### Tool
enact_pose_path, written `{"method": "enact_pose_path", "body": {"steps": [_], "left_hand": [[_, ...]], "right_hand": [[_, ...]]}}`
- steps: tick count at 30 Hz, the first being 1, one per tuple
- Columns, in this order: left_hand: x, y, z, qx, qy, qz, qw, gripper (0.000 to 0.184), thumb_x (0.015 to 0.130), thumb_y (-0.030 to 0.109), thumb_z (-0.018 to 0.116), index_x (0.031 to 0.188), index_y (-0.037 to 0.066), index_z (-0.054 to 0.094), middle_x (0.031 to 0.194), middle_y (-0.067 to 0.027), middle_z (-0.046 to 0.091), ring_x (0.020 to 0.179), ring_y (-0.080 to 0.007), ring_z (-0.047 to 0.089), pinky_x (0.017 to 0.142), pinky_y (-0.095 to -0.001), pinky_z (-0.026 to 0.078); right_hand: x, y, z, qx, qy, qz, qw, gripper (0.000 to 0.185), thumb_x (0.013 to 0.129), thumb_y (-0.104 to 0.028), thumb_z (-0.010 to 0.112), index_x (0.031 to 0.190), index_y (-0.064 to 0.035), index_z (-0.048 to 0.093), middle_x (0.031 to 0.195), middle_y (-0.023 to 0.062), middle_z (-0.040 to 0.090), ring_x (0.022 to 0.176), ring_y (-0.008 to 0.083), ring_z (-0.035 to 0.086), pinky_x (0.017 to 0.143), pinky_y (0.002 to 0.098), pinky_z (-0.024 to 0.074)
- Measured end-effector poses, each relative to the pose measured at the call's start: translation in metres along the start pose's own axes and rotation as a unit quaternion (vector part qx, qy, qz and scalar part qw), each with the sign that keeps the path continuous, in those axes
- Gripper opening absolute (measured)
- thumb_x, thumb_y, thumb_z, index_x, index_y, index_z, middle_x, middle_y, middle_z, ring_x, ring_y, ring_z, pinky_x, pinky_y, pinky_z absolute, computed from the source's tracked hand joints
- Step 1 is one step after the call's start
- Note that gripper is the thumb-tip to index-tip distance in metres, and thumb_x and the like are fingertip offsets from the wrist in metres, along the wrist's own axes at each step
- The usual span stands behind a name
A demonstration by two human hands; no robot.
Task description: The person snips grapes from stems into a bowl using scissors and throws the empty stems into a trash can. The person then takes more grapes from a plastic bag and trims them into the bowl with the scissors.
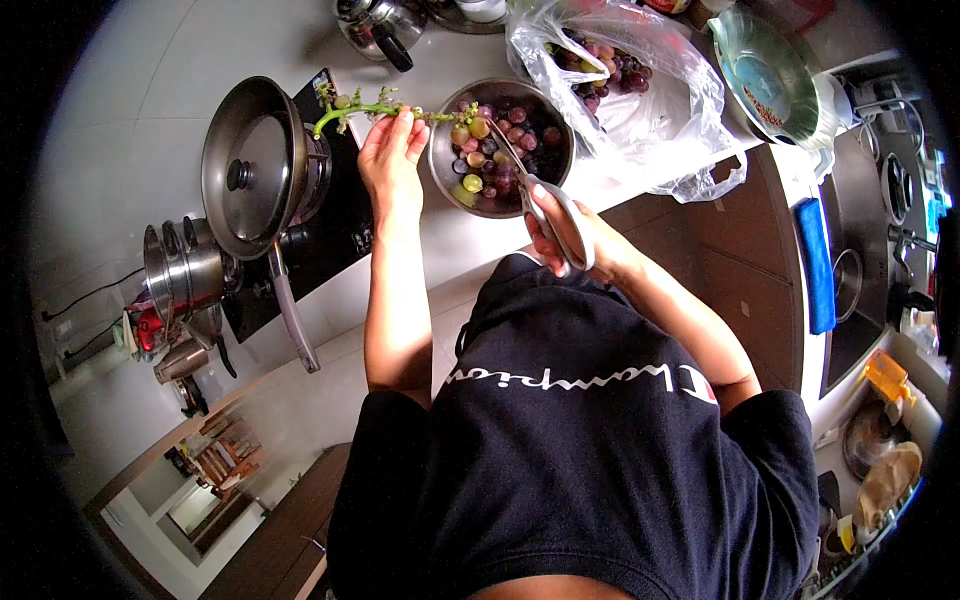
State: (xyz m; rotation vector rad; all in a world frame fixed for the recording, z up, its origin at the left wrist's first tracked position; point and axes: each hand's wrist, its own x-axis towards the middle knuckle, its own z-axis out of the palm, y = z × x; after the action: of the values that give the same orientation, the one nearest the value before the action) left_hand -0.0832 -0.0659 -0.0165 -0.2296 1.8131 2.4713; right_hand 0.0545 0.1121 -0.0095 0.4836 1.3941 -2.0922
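- Stem (368, 107): green and branched, mostly stripped, with a few grapes at its right end; held over the left rim of the bowl (493, 209).
- Left hand (393, 165): closed in a pinch, gripping the stem between thumb and fingertips.
- Right hand (602, 243): gripping the scissors (529, 184) by the handles; the blades point over the bowl towards the grape-bearing end of the stem. Whether they touch it cannot be told.
- Grapes (487, 160): loose, red, dark purple and yellow-green, inside the metal bowl on the counter (440, 62).
- Bag (683, 105): clear plastic, open, right of the bowl, with a bunch (628, 76) inside.
- Basin (738, 50): pale green, beyond the bag, small reddish pieces in it.
- Pan (213, 175): lidded, over the stove (338, 200), left of the left hand.
- Kettle (372, 28): metal, black-handled, beyond the left hand.
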Motion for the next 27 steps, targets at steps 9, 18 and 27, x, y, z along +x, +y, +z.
{"method": "enact_pose_path", "body": {"steps": [9,18,27], "left_hand": [[-0.005,-0.002,0.010,-0.039,0.059,-0.033,0.997,0.013,0.078,0.011,0.062,0.087,0.003,0.056,0.079,-0.0035,0.057,0.072,-0.0114,0.056,0.067,-0.0237,0.049],[-0.008,-0.001,0.010,-0.041,0.057,-0.041,0.997,0.013,0.078,0.010,0.062,0.087,0.002,0.056,0.079,-0.0038,0.057,0.071,-0.0117,0.056,0.068,-0.0240,0.050],[-0.009,-0.004,0.008,-0.039,0.053,-0.043,0.997,0.013,0.079,0.009,0.061,0.089,0.002,0.057,0.081,-0.0047,0.058,0.073,-0.0122,0.057,0.068,-0.0241,0.050]], "right_hand": [[0.004,-0.006,0.002,0.284,-0.198,0.064,0.936,0.050,0.084,-0.056,0.035,0.073,-0.0084,0.044,0.049,-0.0007,0.039,0.036,0.0106,0.036,0.034,0.0228,0.0308],[0.012,-0.007,0.000,0.292,-0.201,0.107,0.929,0.051,0.083,-0.058,0.036,0.070,-0.0092,0.045,0.049,-0.0019,0.039,0.035,0.0097,0.035,0.034,0.0217,0.0302],[0.008,-0.004,0.004,0.208,-0.139,0.027,0.968,0.043,0.083,-0.051,0.045,0.068,-0.0104,0.041,0.046,-0.0040,0.034,0.034,0.0071,0.032,0.032,0.0199,0.0260]]}}
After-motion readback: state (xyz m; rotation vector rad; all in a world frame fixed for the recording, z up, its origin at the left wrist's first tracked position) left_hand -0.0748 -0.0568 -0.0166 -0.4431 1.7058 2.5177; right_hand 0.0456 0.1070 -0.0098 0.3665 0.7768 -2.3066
